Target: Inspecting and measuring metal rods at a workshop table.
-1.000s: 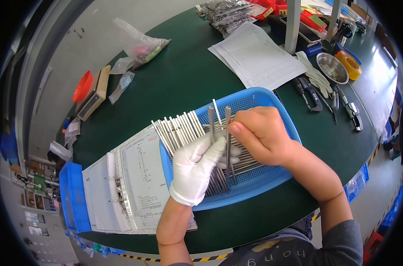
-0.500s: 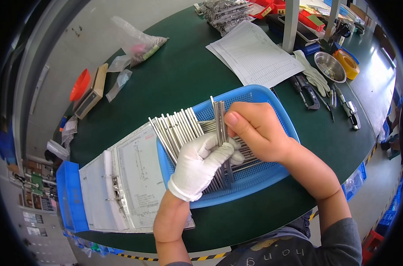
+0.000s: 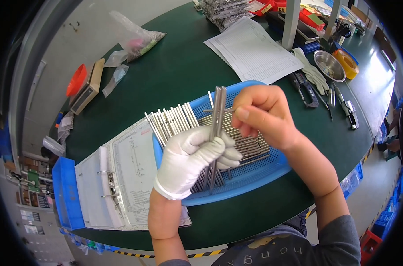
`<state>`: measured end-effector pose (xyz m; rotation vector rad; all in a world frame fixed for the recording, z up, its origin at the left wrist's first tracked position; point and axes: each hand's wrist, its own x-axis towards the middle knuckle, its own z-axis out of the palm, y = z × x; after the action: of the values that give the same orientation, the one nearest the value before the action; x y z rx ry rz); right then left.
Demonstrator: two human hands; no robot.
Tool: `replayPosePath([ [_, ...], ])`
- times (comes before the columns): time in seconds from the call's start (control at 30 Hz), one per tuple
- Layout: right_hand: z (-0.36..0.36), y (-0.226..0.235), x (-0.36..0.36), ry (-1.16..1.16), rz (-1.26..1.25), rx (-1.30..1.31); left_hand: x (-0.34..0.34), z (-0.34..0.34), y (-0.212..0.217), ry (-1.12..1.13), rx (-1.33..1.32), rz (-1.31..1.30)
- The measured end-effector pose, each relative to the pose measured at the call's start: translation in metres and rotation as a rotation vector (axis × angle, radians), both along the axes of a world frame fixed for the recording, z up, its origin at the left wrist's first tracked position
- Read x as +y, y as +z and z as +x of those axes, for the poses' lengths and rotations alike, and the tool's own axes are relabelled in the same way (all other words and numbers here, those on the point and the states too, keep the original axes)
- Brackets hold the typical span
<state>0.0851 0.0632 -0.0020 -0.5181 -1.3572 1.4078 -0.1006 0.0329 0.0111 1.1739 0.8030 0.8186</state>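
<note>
My left hand (image 3: 188,155), in a white glove, is closed around a few grey metal rods (image 3: 218,113) held nearly upright. My bare right hand (image 3: 266,115) pinches a thin metal pin (image 3: 229,110) between thumb and fingers. The pin lies crosswise at the upper part of the held rods; whether it passes through a hole or behind them I cannot tell. Below both hands stands a blue perforated basket (image 3: 237,188). Several shiny rods (image 3: 172,120) lean over its left side, and more rods (image 3: 250,144) lie inside it to the right.
An open ring binder (image 3: 137,177) with a drawing lies left of the basket, beside a blue tray (image 3: 68,193). Paper sheets (image 3: 254,51) lie beyond. At right are a micrometer (image 3: 306,91), a white glove (image 3: 312,73) and a metal bowl (image 3: 329,65). A scale (image 3: 87,86) stands at far left.
My right hand has drawn back slightly to the right and up from the rods, and the pin now shows in its fingers. The held rods have shifted a little up and left.
</note>
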Motion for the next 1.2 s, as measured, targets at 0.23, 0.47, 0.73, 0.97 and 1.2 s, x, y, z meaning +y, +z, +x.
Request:
replayPosePath([
  [0.23, -0.002, -0.002, 0.006, -0.299, 0.126, -0.091, 0.009, -0.019, 0.002, 0.053, -0.18, 0.047],
  [0.47, -0.007, -0.004, 0.004, -0.158, 0.788, -0.58, 0.029, -0.042, -0.005, 0.489, -0.669, 0.051],
  [0.73, -0.019, -0.008, -0.005, -0.159, 0.852, -0.62, 0.026, -0.041, -0.005, 0.443, -0.759, 0.07],
  [0.97, -0.018, -0.008, -0.007, -0.143, 0.876, -0.66, 0.024, -0.034, -0.003, 0.45, -0.773, 0.031],
  [1.2, -0.027, -0.005, -0.016, -0.168, 0.952, -0.773, 0.026, -0.034, -0.014, 0.321, -0.909, 0.034],
])
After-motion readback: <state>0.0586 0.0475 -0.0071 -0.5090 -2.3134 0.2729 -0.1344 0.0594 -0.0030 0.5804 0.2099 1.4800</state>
